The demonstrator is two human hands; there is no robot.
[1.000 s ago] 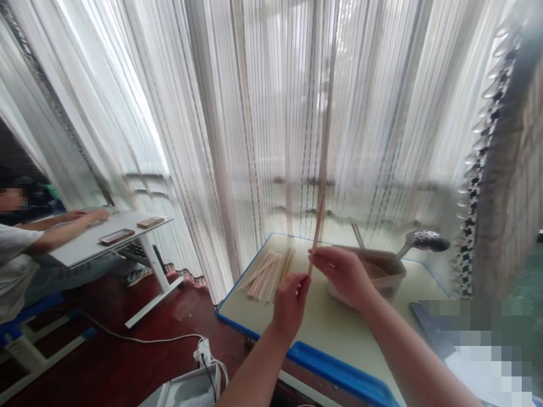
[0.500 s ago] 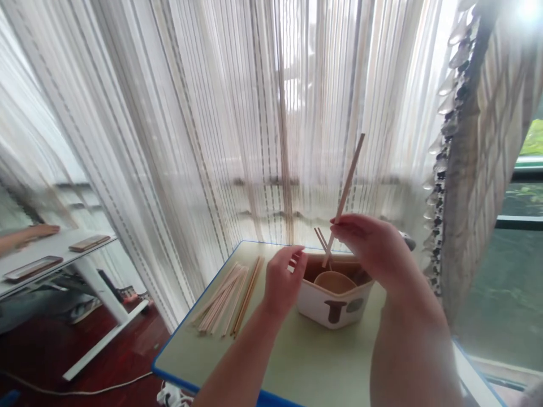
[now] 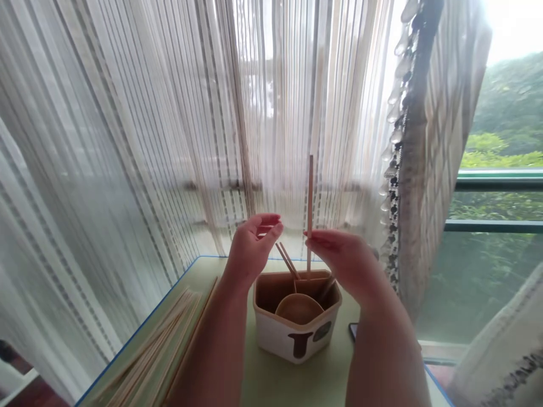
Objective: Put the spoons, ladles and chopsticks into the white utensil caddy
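My right hand point(image 3: 339, 251) pinches a wooden chopstick point(image 3: 310, 198), which stands nearly upright. Its lower end reaches the back compartment of a white, brown-lined utensil box point(image 3: 292, 346) with compartments. Above the box's back left corner is my left hand point(image 3: 254, 243), fingers loosely curved, thumb apart from them, holding nothing. Two thin chopsticks point(image 3: 287, 260) lean out of the back of the box, close to my left fingertips. A round brown bowl-like piece point(image 3: 299, 308) sits in its front part. More loose chopsticks point(image 3: 148, 353) lie on the table, left of my left forearm, which covers some of them.
The pale green table point(image 3: 297, 387) has a blue edge. A dark flat object point(image 3: 353, 330) lies partly hidden beside my right forearm. Striped sheer curtains point(image 3: 169, 141) hang behind the table, and a window with green railings point(image 3: 500, 183) is at the right.
The view has shifted right and closer to the box. The chopstick in my right hand has gone from tilted to nearly upright. My left hand has risen off the box's left side.
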